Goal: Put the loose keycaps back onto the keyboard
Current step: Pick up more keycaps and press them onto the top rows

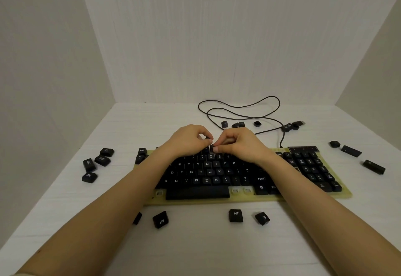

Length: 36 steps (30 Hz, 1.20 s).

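A black keyboard on a yellowish base point(249, 200) lies across the middle of the white table. Both hands hover over its top rows. My right hand point(236, 143) pinches a small black keycap point(212, 147) between thumb and fingers, just above the function row. My left hand point(191, 139) has its fingers curled right beside that keycap, and a dark bit shows at its fingertips; whether it grips the cap I cannot tell. Open sockets point(240, 190) show in the bottom row right of the space bar and one point(159, 193) on its left.
Loose black keycaps lie around: several at the left point(95, 164), two marked ALT point(235, 215) and others in front, long ones at the right point(351, 151), small ones behind point(238, 124). The keyboard cable point(238, 106) loops at the back. White walls enclose the table.
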Each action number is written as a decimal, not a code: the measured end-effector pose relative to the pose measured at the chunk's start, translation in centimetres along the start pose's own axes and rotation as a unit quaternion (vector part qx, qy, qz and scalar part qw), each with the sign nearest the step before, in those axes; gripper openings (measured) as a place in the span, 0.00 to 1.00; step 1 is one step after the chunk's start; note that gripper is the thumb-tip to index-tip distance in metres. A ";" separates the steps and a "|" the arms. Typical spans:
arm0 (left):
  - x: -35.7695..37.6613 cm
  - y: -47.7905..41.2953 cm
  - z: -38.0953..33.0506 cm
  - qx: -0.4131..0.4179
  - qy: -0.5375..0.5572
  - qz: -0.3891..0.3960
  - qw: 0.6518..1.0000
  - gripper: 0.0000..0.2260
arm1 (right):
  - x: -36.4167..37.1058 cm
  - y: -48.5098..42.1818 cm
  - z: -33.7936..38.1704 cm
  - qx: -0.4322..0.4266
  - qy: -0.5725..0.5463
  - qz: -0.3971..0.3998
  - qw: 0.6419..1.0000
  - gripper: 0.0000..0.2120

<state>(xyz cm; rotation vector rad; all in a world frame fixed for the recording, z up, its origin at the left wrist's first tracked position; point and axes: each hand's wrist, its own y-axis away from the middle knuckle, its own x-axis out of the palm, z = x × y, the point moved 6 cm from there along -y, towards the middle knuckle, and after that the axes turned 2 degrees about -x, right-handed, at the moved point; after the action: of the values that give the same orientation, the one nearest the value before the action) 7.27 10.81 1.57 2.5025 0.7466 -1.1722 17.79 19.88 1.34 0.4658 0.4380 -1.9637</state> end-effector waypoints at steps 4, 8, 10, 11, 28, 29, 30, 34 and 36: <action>0.0 0.1 -0.1 -0.001 -0.014 -0.001 1.000 0.06 | 0.0 0.1 0.1 -0.015 0.024 -0.014 1.000 0.03; 0.0 0.2 -0.2 -0.002 -0.025 -0.004 1.000 0.07 | 0.3 0.1 0.3 -0.026 0.085 -0.020 0.996 0.03; -0.1 0.2 -0.2 0.001 -0.017 -0.011 1.000 0.07 | 0.3 0.1 0.2 -0.023 0.093 -0.021 0.995 0.03; -0.1 0.3 -0.2 0.006 -0.010 -0.017 1.000 0.07 | 0.3 0.1 0.1 -0.021 0.090 -0.017 0.996 0.02; -0.4 1.4 -3.3 0.076 -0.005 -0.076 0.994 0.13 | -1.6 0.9 1.2 -0.079 0.087 -0.143 0.983 0.08; -0.4 1.4 -3.4 0.074 -0.007 -0.076 0.994 0.12 | -1.7 1.0 1.2 -0.083 0.088 -0.146 0.982 0.07; -0.4 1.5 -3.6 0.074 -0.010 -0.074 0.995 0.12 | -1.7 1.0 1.1 -0.087 0.090 -0.148 0.981 0.07; 0.2 1.2 -3.3 0.068 -0.047 -0.045 0.996 0.12 | -1.5 1.0 0.6 -0.095 0.102 -0.127 0.982 0.08; 0.7 1.1 -3.0 0.063 -0.069 -0.018 0.996 0.12 | -1.3 1.0 0.4 -0.092 0.110 -0.100 0.985 0.09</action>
<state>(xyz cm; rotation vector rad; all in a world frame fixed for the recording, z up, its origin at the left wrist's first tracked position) 10.12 11.50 3.00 2.4851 0.7060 -1.4286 19.14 20.33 2.26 0.5386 0.8278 -2.0472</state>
